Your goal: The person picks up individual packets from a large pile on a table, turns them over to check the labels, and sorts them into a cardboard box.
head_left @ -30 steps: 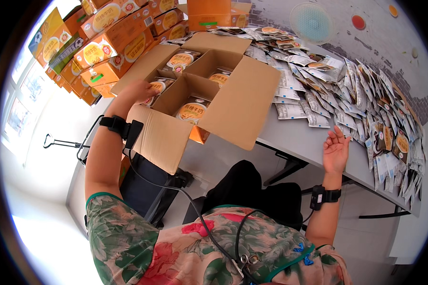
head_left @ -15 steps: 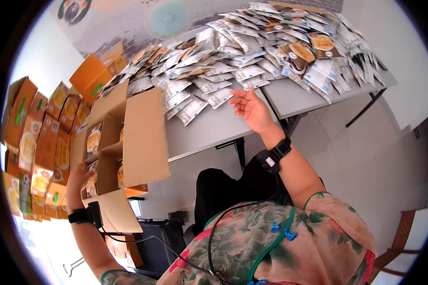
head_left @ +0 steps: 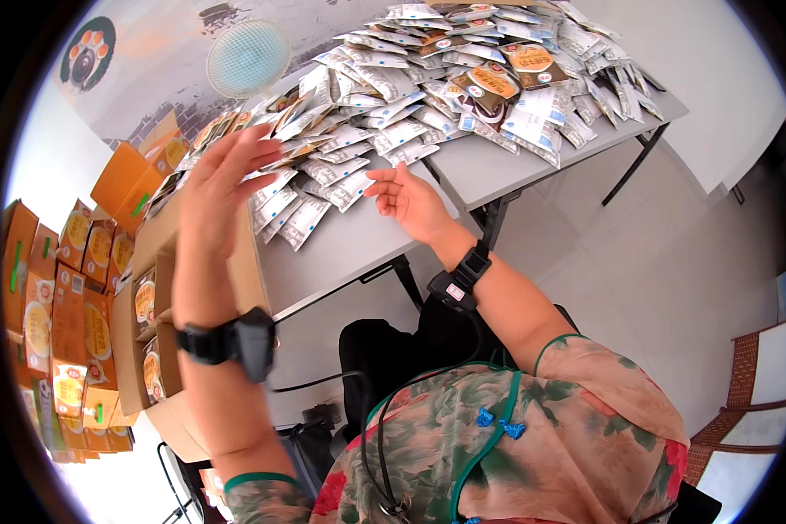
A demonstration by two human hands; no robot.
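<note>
My left hand point(head_left: 223, 188) is raised over the far side of an open cardboard carton point(head_left: 249, 271). Its fingers are stretched out, with nothing seen in them. Inside the carton, dividers make compartments, and packed pouches point(head_left: 153, 371) show in the left ones; my left forearm hides the others. By the near edge of a large heap of silver-white pouches point(head_left: 397, 135), my right hand point(head_left: 410, 205) hovers with fingers loosely bent and apart. No item shows in it. Its fingertips are close to the nearest pouches; whether they touch one I cannot tell.
Grey tables point(head_left: 323, 262) carry the heap, which includes some brown-and-orange pouches point(head_left: 489, 83). Orange printed boxes point(head_left: 65, 341) are stacked at the left, and an open orange box point(head_left: 127, 183) stands behind the carton. A black cable point(head_left: 323, 377) hangs across my front.
My left hand has come up out of the carton and moved right and away from me, toward the heap. My right hand keeps its place by the pouches while the whole view shifts.
</note>
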